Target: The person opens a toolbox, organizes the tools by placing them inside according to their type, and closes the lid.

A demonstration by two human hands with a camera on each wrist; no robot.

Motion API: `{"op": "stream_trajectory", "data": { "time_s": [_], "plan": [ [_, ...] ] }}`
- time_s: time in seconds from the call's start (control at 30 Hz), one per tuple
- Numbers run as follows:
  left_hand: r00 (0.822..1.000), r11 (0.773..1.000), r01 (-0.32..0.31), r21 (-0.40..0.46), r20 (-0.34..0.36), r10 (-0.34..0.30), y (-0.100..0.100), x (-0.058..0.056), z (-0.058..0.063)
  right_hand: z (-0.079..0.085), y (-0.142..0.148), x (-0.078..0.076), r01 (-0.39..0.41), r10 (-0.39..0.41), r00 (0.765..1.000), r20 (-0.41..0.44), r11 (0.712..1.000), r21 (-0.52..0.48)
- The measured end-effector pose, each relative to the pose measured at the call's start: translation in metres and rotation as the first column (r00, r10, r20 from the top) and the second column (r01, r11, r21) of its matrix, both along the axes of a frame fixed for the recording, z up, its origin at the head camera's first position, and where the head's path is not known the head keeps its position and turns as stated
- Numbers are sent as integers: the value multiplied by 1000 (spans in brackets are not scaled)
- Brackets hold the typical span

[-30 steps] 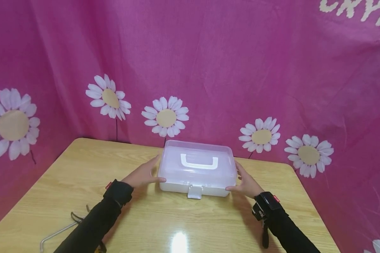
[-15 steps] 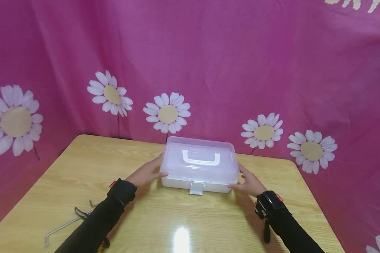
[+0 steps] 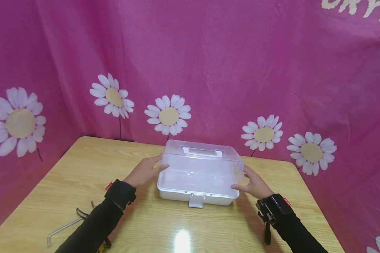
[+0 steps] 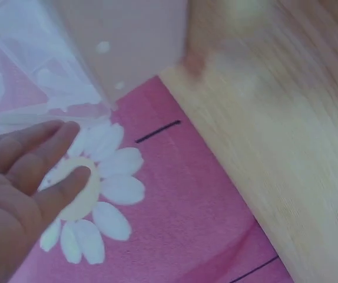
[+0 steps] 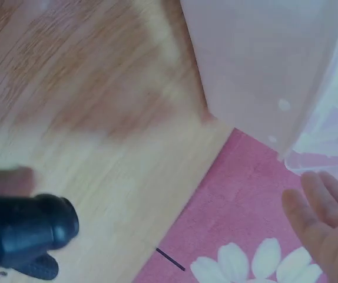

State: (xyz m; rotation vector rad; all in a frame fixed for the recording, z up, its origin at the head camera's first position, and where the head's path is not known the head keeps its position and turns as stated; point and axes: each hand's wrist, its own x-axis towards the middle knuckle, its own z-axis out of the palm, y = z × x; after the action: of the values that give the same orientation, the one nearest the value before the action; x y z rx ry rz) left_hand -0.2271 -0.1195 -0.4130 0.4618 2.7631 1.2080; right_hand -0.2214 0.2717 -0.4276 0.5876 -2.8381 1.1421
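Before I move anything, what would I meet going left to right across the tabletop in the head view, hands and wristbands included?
Bent grey rod, left black wristband, left hand, translucent white box, right hand, right black wristband.

There are 2 grips point(image 3: 143, 172) point(image 3: 255, 184), 1 box point(image 3: 197, 177), 1 table point(image 3: 152, 225).
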Motion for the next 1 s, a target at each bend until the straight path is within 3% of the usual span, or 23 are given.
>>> {"op": "stream_trajectory", "data": {
  "time_s": [0.27, 0.43, 0.57, 0.67, 0.8, 0.93, 1.0],
  "plan": [
    [994, 995, -102, -10, -46, 102, 4, 9, 18, 9, 2, 5, 38, -30, 989, -146, 998, 48],
    [971, 981, -196, -16, -143, 191, 4, 12, 36, 24, 1, 6, 96, -83, 973, -216, 994, 54],
    [955, 971, -237, 13, -182, 235, 2, 11, 40, 34, -1, 4, 144, -130, 968, -215, 988, 48],
    [959, 973, -221, 67, -168, 229, -2, 7, 36, 37, -2, 2, 168, -158, 966, -207, 985, 31],
    [973, 978, -141, 152, -163, 165, -10, -1, 24, 38, -4, -2, 179, -172, 963, -209, 984, 14],
    [980, 989, -52, 139, -181, 77, -16, -9, 11, 38, -6, -7, 184, -180, 962, -207, 983, 1],
    [982, 992, -37, 118, -182, 58, -16, -12, 6, 38, -7, -11, 189, -188, 961, -205, 982, -14]
  ]
}}
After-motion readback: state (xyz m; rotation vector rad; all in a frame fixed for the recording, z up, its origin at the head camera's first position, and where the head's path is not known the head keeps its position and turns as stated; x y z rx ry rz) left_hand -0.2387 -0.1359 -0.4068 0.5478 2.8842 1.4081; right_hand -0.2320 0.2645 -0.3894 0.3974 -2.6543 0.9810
